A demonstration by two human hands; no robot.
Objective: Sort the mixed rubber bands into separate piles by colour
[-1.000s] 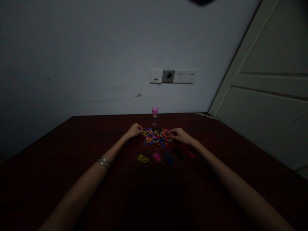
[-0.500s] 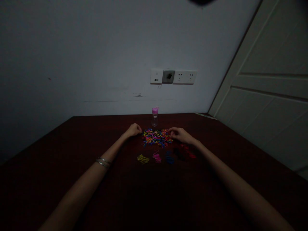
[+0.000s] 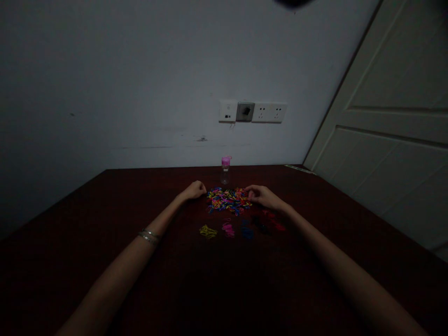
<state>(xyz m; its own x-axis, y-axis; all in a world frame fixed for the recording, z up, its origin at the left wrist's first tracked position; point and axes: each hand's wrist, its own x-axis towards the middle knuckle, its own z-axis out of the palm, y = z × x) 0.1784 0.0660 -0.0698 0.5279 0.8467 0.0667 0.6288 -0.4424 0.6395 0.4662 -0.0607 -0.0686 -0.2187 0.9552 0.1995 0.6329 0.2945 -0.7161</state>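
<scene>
A mixed pile of small coloured bands [image 3: 228, 199] lies on the dark red table [image 3: 147, 280]. At the pile's left edge is my left hand [image 3: 196, 189], its fingers curled together; whatever they may pinch is too small to see. My right hand [image 3: 259, 195] touches the pile's right edge with thumb and fingers apart. Nearer to me are separate small heaps: yellow [image 3: 208, 231], pink [image 3: 228, 229], blue [image 3: 247, 231], black [image 3: 259, 224] and red [image 3: 275, 221].
Behind the pile stands a clear bottle with a pink lid [image 3: 226, 162]. The wall carries a row of sockets [image 3: 269, 112]. A white panelled door [image 3: 392, 140] is on the right.
My left hand has shifted very slightly and its fingers look a little more curled. The right hand and the heaps look nearly the same.
</scene>
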